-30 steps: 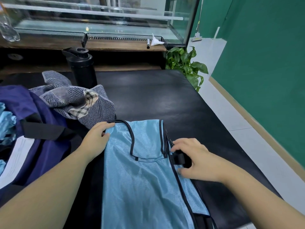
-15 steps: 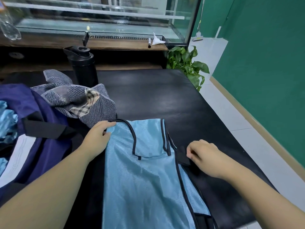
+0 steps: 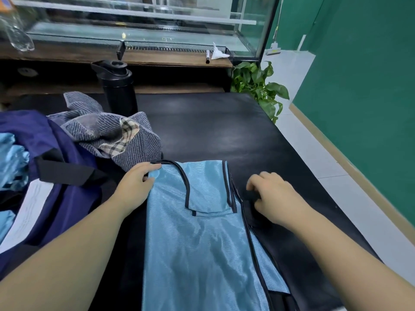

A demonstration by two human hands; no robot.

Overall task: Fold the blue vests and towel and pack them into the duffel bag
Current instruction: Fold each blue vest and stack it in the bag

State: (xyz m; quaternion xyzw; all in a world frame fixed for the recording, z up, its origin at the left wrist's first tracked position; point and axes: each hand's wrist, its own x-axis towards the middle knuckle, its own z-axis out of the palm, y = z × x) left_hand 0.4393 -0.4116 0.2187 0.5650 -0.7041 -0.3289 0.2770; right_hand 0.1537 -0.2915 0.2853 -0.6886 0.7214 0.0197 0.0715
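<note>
A light blue vest [image 3: 202,239] with black trim lies folded lengthwise on the black table [image 3: 213,126] in front of me. My left hand [image 3: 137,182] pinches its top left corner. My right hand [image 3: 271,196] sits just right of the vest, fingers curled round a black strap at the vest's right edge. The navy duffel bag [image 3: 67,198] stands open at the left, with more light blue fabric [image 3: 11,158] inside it. A crumpled grey-blue striped towel [image 3: 107,133] rests against the bag's far side.
A black bottle [image 3: 119,88] stands behind the towel. A glass display case [image 3: 134,23] runs along the back. A potted plant [image 3: 258,86] grows past the table's far right corner. The table's right edge drops to a white tiled floor [image 3: 314,158].
My right hand has slid to the right, away from the vest's edge, with the black strap under its fingers. My left hand has stayed on the top left corner.
</note>
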